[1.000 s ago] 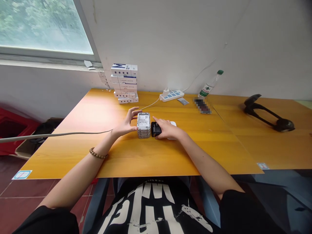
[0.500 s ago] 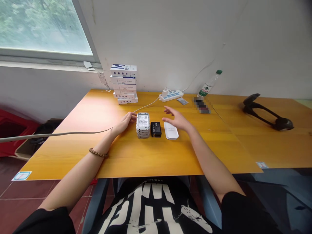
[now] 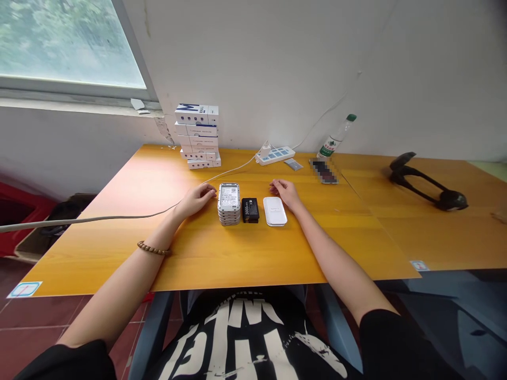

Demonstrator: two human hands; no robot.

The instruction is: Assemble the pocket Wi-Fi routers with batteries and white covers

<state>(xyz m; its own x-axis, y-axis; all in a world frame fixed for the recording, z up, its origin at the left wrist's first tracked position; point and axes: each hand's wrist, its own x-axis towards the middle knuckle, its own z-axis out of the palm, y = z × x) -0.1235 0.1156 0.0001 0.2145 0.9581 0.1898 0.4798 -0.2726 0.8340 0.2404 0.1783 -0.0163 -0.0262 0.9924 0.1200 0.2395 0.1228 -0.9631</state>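
The left hand (image 3: 195,200) is resting on the surface (image 3: 245,258), fingers loosely bent and thumb extended, gripping nothing. It is lying just left of the device stack (image 3: 228,205), apart from it. The right hand (image 3: 285,192) is also resting on the surface, its fingers lightly curled and holding nothing; it is lying at the far right side of the white covers (image 3: 274,211).

The device stack is standing upright in several layers, its top unit showing a printed label. Just to its right, the black batteries (image 3: 251,210) are lying in a small pile, the upper one showing "3000" lettering. Farther right, the white covers are lying flat, one on another. These three groups are forming a row between the hands.

At the far left, a box stack (image 3: 197,136) of white cartons is standing near the wall, its layers slightly offset. The power strip (image 3: 274,155) is lying at the far middle, with a white plug (image 3: 265,150) sitting in it and a cable (image 3: 119,217) running leftward past the left hand. A small grey packet (image 3: 293,164) is lying beside the strip. Farther right, a green-capped bottle (image 3: 333,140) is standing behind a partly pixelated flat object (image 3: 325,171). A black looped object (image 3: 428,184) is lying at the right; its type is unclear.
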